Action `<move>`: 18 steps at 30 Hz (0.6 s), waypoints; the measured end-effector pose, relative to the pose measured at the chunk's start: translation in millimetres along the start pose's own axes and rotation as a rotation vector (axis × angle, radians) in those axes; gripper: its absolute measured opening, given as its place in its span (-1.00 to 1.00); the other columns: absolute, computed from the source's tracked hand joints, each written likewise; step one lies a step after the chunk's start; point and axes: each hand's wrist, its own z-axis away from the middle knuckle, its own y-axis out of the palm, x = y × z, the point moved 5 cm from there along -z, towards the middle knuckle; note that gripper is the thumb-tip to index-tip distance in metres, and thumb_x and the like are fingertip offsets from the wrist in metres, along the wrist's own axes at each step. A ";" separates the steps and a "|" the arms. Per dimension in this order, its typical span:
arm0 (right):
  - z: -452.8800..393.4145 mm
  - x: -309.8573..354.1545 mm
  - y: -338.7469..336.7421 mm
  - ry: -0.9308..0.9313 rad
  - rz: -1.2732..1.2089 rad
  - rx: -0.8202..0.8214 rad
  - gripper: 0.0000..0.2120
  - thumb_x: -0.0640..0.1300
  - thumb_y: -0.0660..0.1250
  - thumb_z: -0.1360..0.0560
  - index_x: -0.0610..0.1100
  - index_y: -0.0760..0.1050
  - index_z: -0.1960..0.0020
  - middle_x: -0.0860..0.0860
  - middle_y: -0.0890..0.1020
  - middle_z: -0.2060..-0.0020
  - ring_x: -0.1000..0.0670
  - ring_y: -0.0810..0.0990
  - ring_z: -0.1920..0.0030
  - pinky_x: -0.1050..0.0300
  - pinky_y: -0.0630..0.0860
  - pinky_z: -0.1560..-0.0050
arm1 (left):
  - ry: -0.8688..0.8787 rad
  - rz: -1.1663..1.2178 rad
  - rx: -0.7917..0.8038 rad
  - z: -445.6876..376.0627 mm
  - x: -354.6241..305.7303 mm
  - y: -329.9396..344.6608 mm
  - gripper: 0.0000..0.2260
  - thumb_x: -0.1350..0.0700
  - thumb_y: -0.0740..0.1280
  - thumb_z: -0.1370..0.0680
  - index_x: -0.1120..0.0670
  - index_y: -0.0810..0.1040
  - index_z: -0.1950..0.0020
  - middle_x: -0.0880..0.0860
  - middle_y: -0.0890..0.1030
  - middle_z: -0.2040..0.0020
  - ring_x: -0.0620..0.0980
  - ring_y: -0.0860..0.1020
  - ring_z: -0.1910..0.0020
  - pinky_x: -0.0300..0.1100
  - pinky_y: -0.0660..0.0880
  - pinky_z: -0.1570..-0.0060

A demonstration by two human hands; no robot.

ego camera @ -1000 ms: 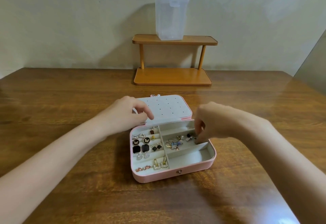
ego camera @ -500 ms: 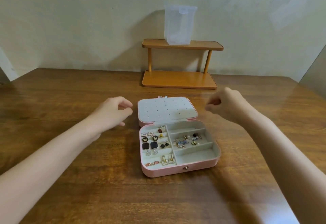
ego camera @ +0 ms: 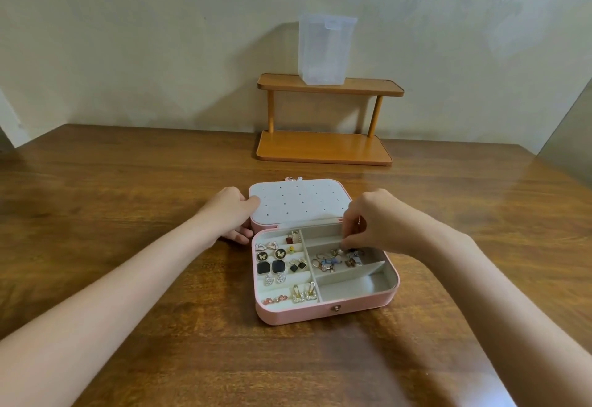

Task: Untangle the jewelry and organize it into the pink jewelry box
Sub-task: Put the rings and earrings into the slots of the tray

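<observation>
Both your hands have come back down to the pink jewelry box [ego camera: 320, 312] since half a second ago, when they hovered clenched above the table [ego camera: 128, 182] on either side of it.

Item 1: your left hand [ego camera: 232, 211]. It grips the left edge of the open lid [ego camera: 298, 201], thumb on the white perforated panel, fingers curled beneath the edge.

Item 2: your right hand [ego camera: 368, 220]. Its fingers are bunched and pointing down into the box's rear right compartments; whether they pinch a piece cannot be told.

Item 3: tangled jewelry [ego camera: 333, 260]. Heaped in the middle right compartment, just below your right fingertips; gold hooks, blue and pearl pieces.

Item 4: sorted earrings [ego camera: 278, 265]. Paired in the rows on the box's left half, between your two forearms: butterfly discs, black squares, gold rectangles.

Item 5: wooden shelf [ego camera: 326, 147]. Well beyond both hands, against the wall.

Item 6: clear plastic container [ego camera: 325, 49]. Upright on the shelf's top tier.
</observation>
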 end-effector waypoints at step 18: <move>20.4 16.3 -16.6 0.012 -0.106 0.095 -0.82 0.02 0.47 -0.38 -0.09 0.61 0.17 0.10 0.63 0.27 0.08 0.59 0.19 0.24 0.56 0.16 | 0.059 -0.031 -0.078 -16.0 -17.5 2.6 -0.89 0.10 0.16 -0.62 0.10 0.43 -0.06 0.03 0.43 0.04 -0.05 0.40 0.07 -0.19 0.37 0.17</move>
